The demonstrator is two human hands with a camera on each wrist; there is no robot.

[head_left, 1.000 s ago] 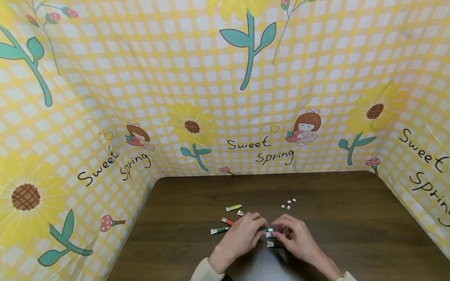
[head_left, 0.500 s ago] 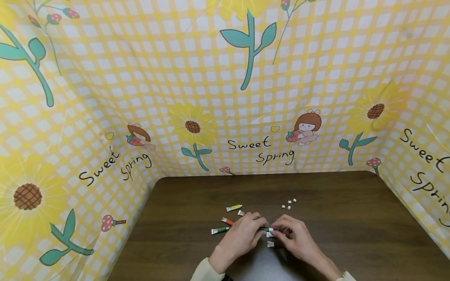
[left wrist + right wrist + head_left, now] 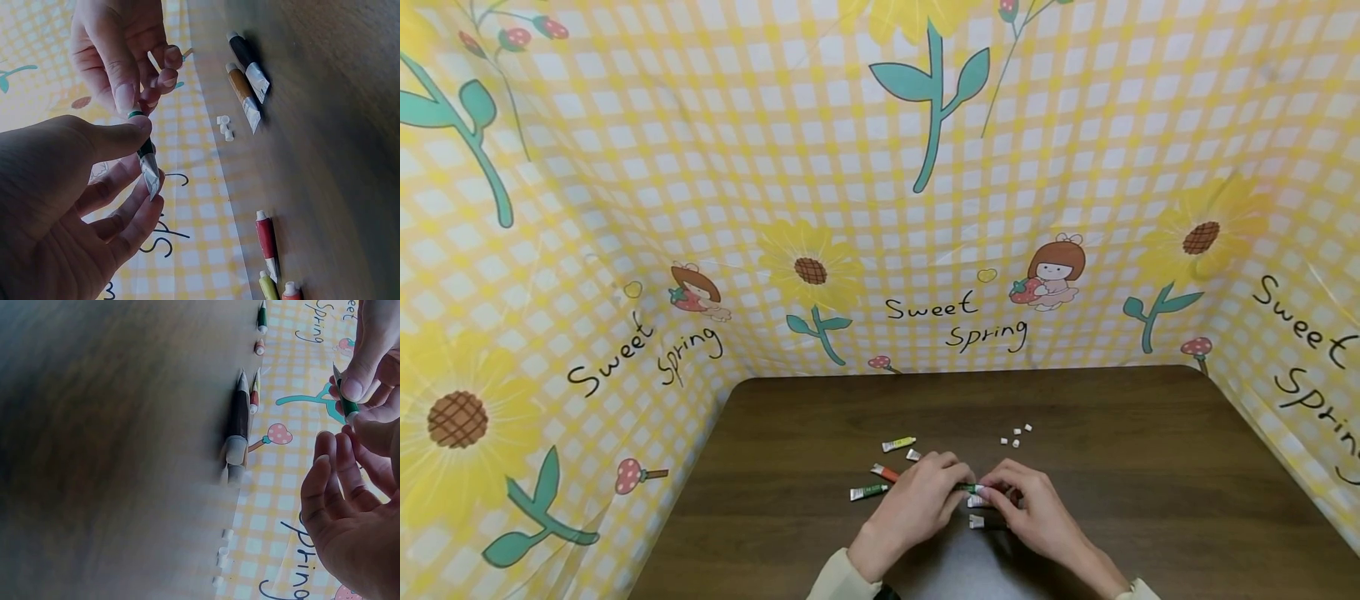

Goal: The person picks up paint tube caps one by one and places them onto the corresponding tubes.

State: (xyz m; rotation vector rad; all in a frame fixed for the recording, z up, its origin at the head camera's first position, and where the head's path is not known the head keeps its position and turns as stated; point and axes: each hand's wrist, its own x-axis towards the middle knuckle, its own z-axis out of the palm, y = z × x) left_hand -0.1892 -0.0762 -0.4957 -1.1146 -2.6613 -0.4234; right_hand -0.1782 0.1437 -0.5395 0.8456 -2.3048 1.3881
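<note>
Centrally: one green tube (image 3: 144, 149), held above the surface (image 3: 775, 500); left hand (image 3: 919, 504) pinching its body, right hand (image 3: 1036, 510) pinching its nozzle end. Near the right hand: one black tube (image 3: 244, 53), one brown tube (image 3: 240, 87). Beyond: four white caps (image 3: 1016, 443), grouped. Near the left hand: yellow tube (image 3: 898, 445), red tube (image 3: 265, 237), orange tube (image 3: 886, 473), second green tube (image 3: 868, 492).

Small green tube (image 3: 146, 149) | silver, flattened tail (image 3: 150, 178) | pinched in your left hand (image 3: 925, 500) | white end (image 3: 351, 417) gripped by your right hand (image 3: 1036, 510)
</note>
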